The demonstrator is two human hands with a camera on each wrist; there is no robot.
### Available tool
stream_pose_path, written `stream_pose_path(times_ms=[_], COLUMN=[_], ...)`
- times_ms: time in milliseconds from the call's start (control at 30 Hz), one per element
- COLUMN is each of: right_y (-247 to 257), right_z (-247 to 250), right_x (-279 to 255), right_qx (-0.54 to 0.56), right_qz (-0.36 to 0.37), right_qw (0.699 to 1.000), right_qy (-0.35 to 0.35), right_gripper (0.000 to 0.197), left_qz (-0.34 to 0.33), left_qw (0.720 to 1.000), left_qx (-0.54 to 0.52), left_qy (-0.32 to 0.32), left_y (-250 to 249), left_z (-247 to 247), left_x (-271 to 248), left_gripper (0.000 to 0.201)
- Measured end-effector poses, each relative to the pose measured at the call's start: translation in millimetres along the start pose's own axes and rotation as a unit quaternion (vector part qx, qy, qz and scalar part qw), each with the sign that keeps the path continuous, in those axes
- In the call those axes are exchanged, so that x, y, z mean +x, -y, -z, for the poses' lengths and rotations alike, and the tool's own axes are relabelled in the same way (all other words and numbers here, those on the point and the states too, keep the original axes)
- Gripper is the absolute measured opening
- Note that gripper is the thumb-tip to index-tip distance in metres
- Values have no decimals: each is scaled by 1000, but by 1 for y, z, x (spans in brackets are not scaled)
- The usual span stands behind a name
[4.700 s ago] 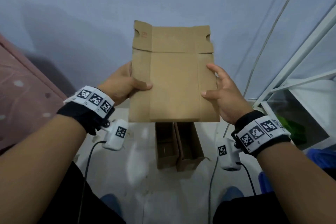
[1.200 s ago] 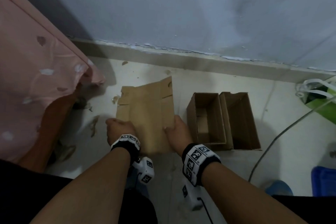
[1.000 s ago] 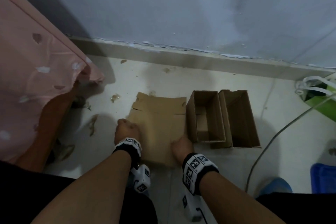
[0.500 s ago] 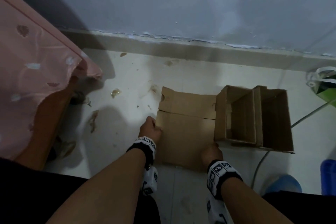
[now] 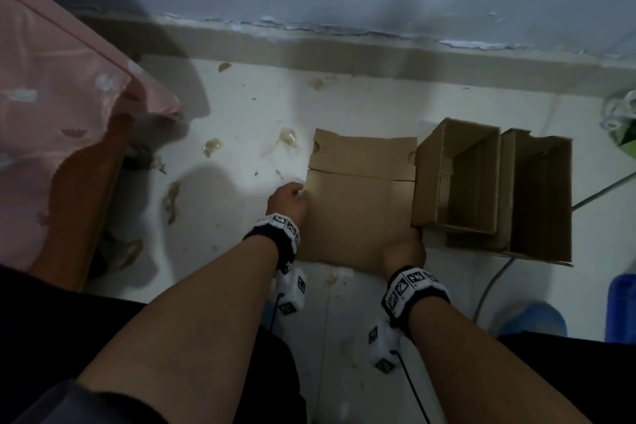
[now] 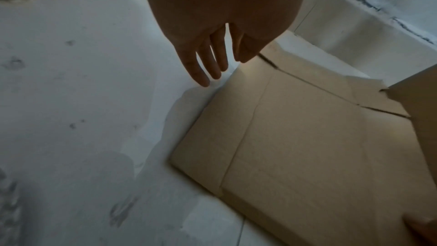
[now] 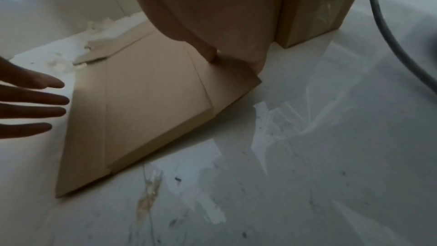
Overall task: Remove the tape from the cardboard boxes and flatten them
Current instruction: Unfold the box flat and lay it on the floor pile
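At the left, the left hand (image 5: 288, 200) is seen just beside the left edge of the flattened box (image 5: 358, 203), its fingers (image 6: 203, 66) straight and spread, holding nothing. The flattened box lies on the white floor (image 5: 220, 217), its right edge against the nearer of two open boxes (image 5: 457, 179) still standing. The right hand (image 5: 403, 249) is placed at the sheet's near right corner, where the thumb and fingers appear to pinch the edge. The step is judged to be the laying down of the finished sheet; it would best be pressed flat along its creases and released cleanly, so the standing boxes are not nudged. No brand, label or legible writing can be made out on the cardboard; only square coded markers are seen on the wristbands (image 5: 413, 289).
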State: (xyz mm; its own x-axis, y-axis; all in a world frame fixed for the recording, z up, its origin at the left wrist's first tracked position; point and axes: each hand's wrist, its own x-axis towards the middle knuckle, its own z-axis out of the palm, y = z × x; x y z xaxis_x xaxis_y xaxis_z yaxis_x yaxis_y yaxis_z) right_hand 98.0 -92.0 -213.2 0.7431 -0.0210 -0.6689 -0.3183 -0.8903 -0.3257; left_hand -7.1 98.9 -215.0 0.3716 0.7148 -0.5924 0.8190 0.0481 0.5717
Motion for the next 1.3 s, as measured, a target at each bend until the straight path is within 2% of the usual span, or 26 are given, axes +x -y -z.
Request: stream_pose_path(times_ms=[133, 233, 467, 533, 600, 667, 767, 867, 967, 1133, 1233, 1300], right_y=[1, -2, -22, -27, -28, -29, -33, -36, -39, -36, -37, -37], right_z=[0, -3, 2, 4, 9, 13, 8, 1, -5, -11, -19, -26], right_x=[7, 12, 2, -1, -3, -4, -3, -7, -16, -22, -25, -26], right_qx=[41, 65, -23, -94, -203, -275, -318, -323, -304, -315, -340, -359], right_qz=[10, 26, 104, 109, 88, 96, 173, 235, 278, 348, 361, 365], right_qw=[999, 997, 994, 989, 975, 956, 920, 886, 872, 824, 793, 785], right_qy=[-14, -33, 21, 22, -10, 21, 152, 234, 263, 318, 355, 348], right_gripper=[43, 45, 51, 48, 36, 21, 41, 35, 27, 58, 63, 63], left_qz=[-43, -43, -58, -41, -36, -54, -45, -41, -60, -41, -22, -4], left_qw=[999, 995, 963, 961, 958, 953, 946, 937, 932, 939, 949, 952], left_qx=[-3, 90, 263, 272, 281, 296, 322, 348, 356, 340, 314, 305], left_qy=[-34, -15, 13, 16, 31, 37, 12, 5, -5, -13, 7, 25], left_y=[-10, -28, -50, -47, -47, -50, -57, -57, -58, -61, -61, -60], left_z=[4, 5, 2, -1, -2, -1, 0, 3, 7, 10, 17, 23], left_x=[10, 23, 67, 80, 88, 94, 96, 93, 98, 97, 108, 113], left_gripper=[49, 61, 76, 75, 71, 67, 59, 50, 43, 43, 21, 19])
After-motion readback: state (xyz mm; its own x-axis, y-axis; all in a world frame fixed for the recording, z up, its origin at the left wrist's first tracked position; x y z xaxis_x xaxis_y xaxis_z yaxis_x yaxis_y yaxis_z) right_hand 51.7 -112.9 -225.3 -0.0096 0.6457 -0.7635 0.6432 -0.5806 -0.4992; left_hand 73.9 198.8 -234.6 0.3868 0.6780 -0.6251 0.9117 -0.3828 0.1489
